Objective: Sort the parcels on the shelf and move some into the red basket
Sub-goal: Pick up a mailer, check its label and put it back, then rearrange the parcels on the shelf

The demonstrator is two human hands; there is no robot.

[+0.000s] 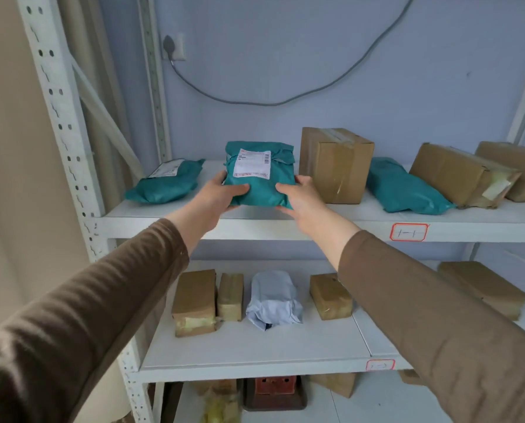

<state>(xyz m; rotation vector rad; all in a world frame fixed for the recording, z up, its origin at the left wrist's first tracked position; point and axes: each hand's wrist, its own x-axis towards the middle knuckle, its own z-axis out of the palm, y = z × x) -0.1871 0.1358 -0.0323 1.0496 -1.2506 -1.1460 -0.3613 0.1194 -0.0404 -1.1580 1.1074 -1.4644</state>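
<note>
Both hands [264,193] around teal parcel [259,175]

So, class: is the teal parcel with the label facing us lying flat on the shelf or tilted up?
Tilted up: both hands grip the teal parcel, label facing the camera.

Probably parcel storeroom, labelled metal shelving [285,230], wrapped parcels [401,187]

Upper shelf [316,219]: three teal bags [259,175], [166,183], [404,189]; three cardboard boxes [336,164], [459,175], [517,169]. Lower shelf [255,349]: four cardboard boxes [194,302], [230,296], [331,296], [484,288]; one white bag [273,297]. Two hands [221,190], [301,196]. Two shelf labels [408,232], [380,365].
</note>
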